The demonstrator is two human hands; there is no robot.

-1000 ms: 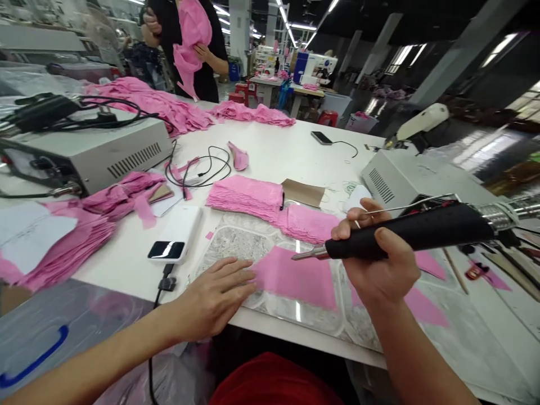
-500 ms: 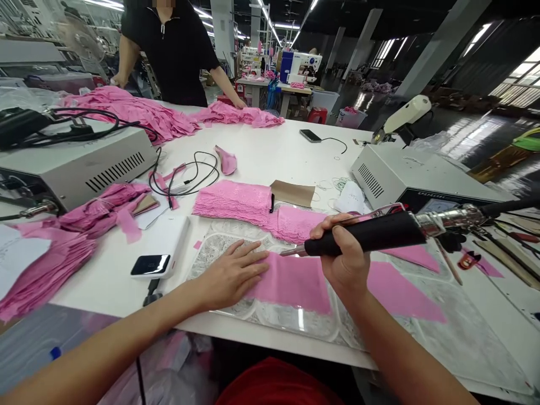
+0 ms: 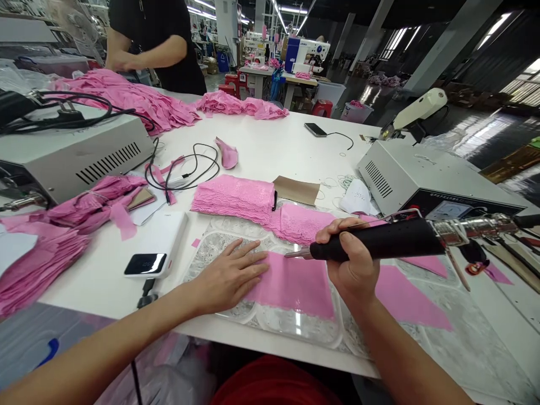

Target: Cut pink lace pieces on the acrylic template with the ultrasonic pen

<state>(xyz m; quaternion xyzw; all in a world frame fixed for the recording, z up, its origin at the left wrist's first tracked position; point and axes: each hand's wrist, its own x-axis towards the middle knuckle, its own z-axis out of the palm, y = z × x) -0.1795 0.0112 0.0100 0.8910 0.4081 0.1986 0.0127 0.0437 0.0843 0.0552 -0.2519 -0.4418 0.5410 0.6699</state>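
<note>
My left hand (image 3: pixel 232 275) lies flat with its fingers spread, pressing the left end of a pink fabric piece (image 3: pixel 297 287). The fabric rests on a clear, scratched plastic sheet (image 3: pixel 291 332). My right hand (image 3: pixel 352 259) is wrapped round the black handle of an ultrasonic cutter (image 3: pixel 383 241). Its thin metal tip points left and sits at the fabric's upper edge, close to my left fingertips; whether it touches the cloth I cannot tell. Just beyond are a stack of pink lace-edged pieces (image 3: pixel 234 197) and a second, lower pile (image 3: pixel 301 222). Another pink piece (image 3: pixel 409 295) lies right of my right wrist.
Grey control boxes stand left (image 3: pixel 80 154) and right (image 3: pixel 439 180). A white power bank (image 3: pixel 169 242) sits by my left forearm. Black cable (image 3: pixel 202 174) loops behind it. A phone (image 3: pixel 315 129) and pink cloth heaps (image 3: pixel 122 98) lie farther back, near a person in black (image 3: pixel 160 50).
The cutter and my right hand have shifted slightly right in view, while my left hand stays on the fabric. The person opposite has brought their hands together, off the right-hand cloth.
</note>
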